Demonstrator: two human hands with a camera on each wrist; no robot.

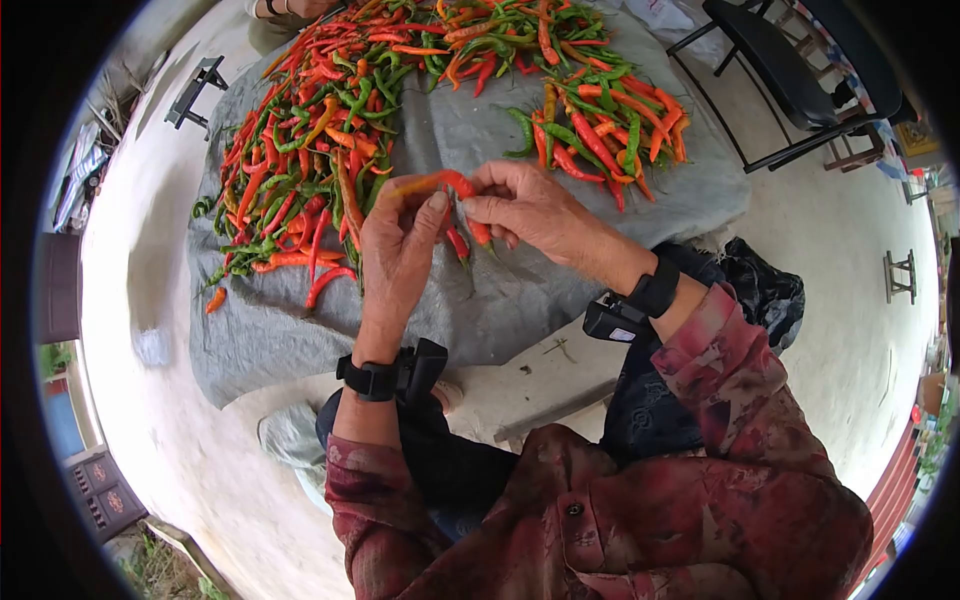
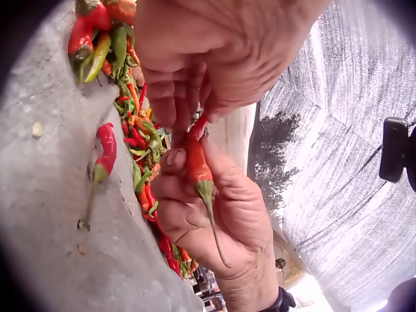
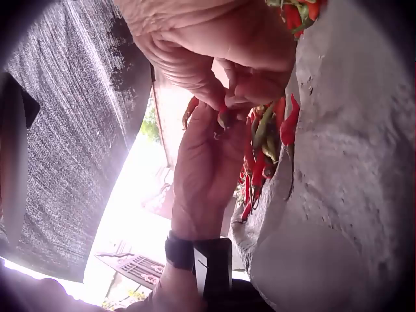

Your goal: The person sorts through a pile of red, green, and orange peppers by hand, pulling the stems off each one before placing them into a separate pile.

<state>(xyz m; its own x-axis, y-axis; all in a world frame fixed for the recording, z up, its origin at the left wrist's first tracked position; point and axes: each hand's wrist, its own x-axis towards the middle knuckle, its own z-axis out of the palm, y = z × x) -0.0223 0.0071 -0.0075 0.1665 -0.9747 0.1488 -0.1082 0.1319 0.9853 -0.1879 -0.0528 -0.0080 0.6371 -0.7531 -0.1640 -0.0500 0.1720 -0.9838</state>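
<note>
Between both hands, over the cloth's near part, a long orange-red chili pepper (image 1: 432,182) is held up. My left hand (image 1: 397,240) grips its orange end, thumb lying along it. At the red end, my right hand (image 1: 535,210) pinches with thumb and forefinger. A red chili with a green stem (image 2: 199,162) also sits in the right hand's fingers, its stem pointing away from the left hand in the left wrist view. Below the hands, a small red chili (image 1: 457,243) lies on the grey cloth (image 1: 480,315).
A large heap of red and green chilies (image 1: 300,160) spreads across the cloth's left and far side. A smaller pile (image 1: 610,130) lies at the right. Beyond the right edge stands a black chair (image 1: 785,85). Another person's hand (image 1: 305,7) shows at the far edge.
</note>
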